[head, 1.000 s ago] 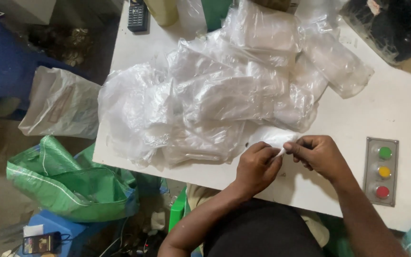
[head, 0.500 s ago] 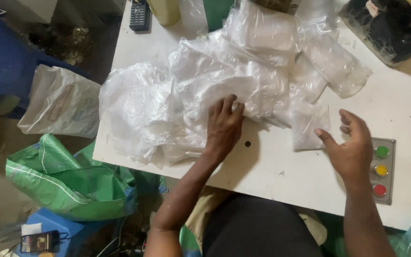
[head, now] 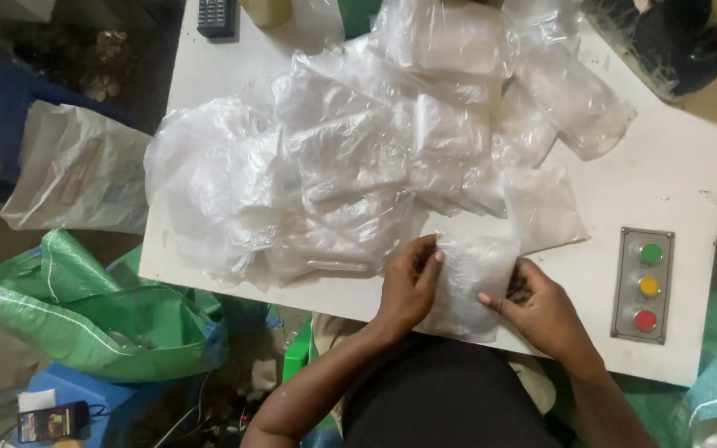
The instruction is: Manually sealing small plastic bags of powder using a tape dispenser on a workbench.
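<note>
A small clear plastic bag lies flat at the near edge of the white bench, pinched between both hands: left hand grasping its left side, right hand its right. Beyond the bag, a big heap of clear bags crowds the bench. Right of the bag sits a three-button panel, bare bench between them.
</note>
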